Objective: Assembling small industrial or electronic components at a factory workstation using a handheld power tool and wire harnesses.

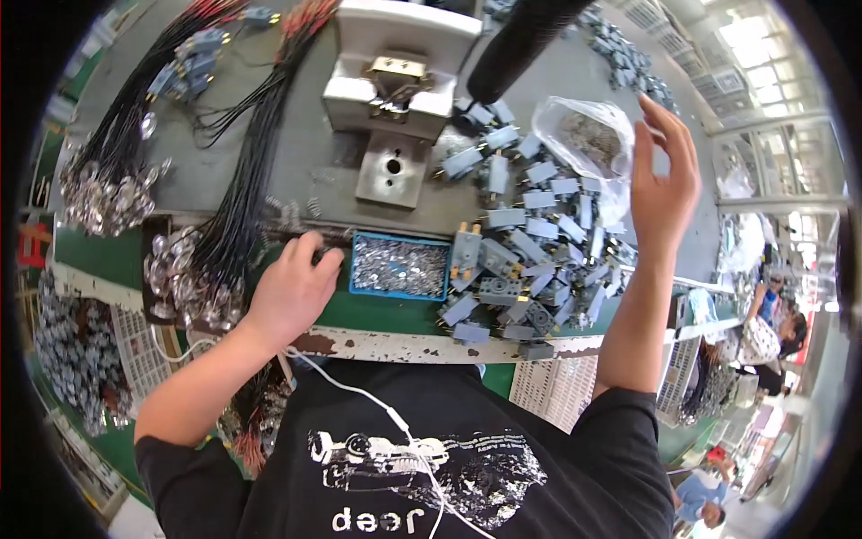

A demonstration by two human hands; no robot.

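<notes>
Holding small metal pieces (401,267), a blue tray (395,295) lies mid-frame, just beside the left hand (294,286), which is curled, any hold hidden. At upper right, the right hand (666,184), half open and gripping nothing clearly visible, is near a clear bag (613,199) of small parts (588,135).

Your shirt (368,497), at lower centre, is black with a white printed graphic (489,476). The central tray (400,295) before you is blue and its small parts (400,267) silver, while the housings (540,200) to its right are grey-blue. At upper left, the wires (255,144) are black with red ends (307,18).
</notes>
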